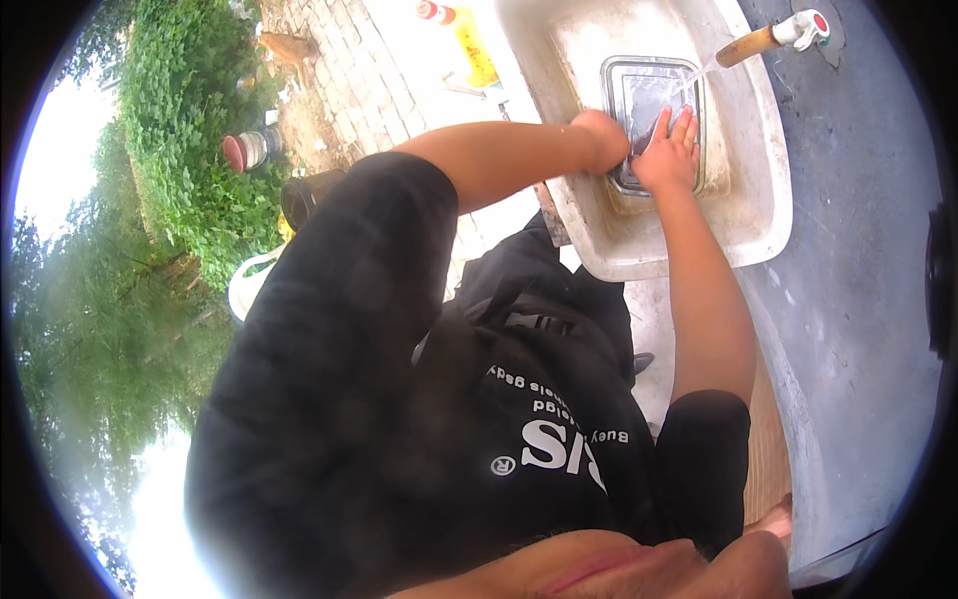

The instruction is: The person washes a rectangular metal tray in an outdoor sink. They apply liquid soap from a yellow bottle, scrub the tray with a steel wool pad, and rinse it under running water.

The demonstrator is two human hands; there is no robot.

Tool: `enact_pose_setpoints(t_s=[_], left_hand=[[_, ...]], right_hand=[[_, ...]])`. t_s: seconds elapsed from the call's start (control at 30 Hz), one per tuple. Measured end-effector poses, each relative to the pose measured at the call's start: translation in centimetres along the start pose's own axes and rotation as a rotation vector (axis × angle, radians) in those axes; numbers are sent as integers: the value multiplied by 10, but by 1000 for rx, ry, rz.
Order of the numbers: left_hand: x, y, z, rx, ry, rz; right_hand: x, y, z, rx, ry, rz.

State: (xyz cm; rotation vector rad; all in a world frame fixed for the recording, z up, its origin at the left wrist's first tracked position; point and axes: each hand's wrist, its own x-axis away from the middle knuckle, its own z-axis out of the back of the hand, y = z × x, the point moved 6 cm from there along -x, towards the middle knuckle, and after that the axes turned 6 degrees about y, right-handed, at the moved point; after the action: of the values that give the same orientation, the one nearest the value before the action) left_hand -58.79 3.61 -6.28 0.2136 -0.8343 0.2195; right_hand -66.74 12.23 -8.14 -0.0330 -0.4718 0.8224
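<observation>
A rectangular clear container [636, 82] with a dark rim lies in a stained whitish sink [737, 217]. Water runs onto it from a tap [752, 45] with a brownish spout. My left hand [603, 142] is curled at the container's left edge, its fingertips hidden from view. Flat on the container, with its fingers spread towards the falling water, rests my right hand [671, 153]. Both hands are close together, and neither covers the container's far end.
A grey surface [846, 187] borders the sink on the right. Beyond its left rim stands a bottle of yellow liquid [475, 49] with a red cap. Farther left are brick paving [352, 60], a small tan animal [288, 49], a red-ended container [243, 152] and leafy plants [179, 112].
</observation>
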Motion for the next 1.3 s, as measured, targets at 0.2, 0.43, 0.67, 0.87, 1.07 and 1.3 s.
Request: enact_pose_setpoints(t_s=[0.2,0.43,0.67,0.87,1.07,1.3], left_hand=[[-20,-74,55,80,156,209],[11,23,-2,-151,-71,-179],[-25,-107,52,-14,122,319],[8,0,28,147,-18,50],[9,-33,33,552,275,295],[-5,34,23,1219,119,54]], right_hand=[[1,0,4,49,-44,-12],[-1,-1,1,57,-54,-16],[-1,-4,0,47,-63,-8],[-1,10,-1,-16,-8,18],[-35,51,-13,-692,-104,-30],[41,28,23,-1274,-133,-564]])
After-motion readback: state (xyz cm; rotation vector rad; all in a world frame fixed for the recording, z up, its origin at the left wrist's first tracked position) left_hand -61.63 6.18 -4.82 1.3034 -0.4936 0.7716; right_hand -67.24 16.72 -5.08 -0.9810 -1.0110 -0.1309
